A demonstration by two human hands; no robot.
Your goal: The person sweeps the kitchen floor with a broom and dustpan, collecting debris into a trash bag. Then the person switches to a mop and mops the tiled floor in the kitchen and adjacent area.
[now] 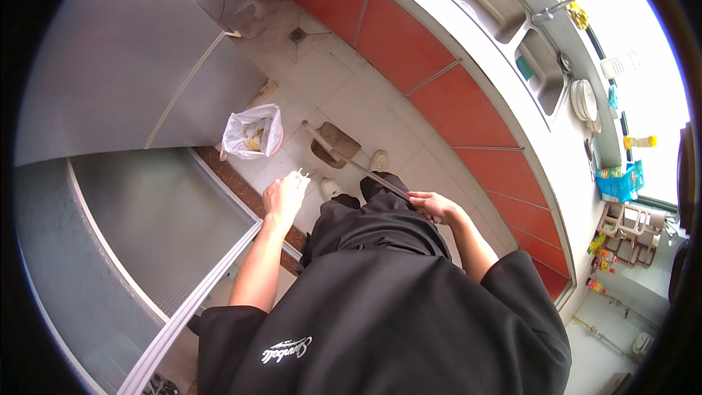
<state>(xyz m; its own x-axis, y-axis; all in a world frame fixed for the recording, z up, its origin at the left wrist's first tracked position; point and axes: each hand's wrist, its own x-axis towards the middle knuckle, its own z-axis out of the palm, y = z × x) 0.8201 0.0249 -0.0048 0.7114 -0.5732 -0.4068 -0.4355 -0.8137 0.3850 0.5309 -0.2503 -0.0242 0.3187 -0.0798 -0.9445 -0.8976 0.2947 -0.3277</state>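
Observation:
My left hand (282, 195) is closed around a small white object (303, 174) with a hook-like tip; most of it is hidden by the fingers. My right hand (432, 206) grips the upper end of a thin pole (378, 177), which slants down and away to a pale bar-shaped head (321, 140) near the floor. A brown, flat piece (343, 144) lies at that head; whether it is bristles, a pan or a mat, I cannot tell. Just beyond my left hand stands a waste bin (279, 145) lined with a white plastic bag (239, 130), with some rubbish inside.
Red cabinets (417, 38) run along the right under a white counter (471, 60) with a double steel sink (540, 74). To the left are a grey panelled surface (126, 66) and a framed frosted-glass door (164, 219). Shoes (378, 161) are on the tiled floor (329, 77), which has a drain (297, 35).

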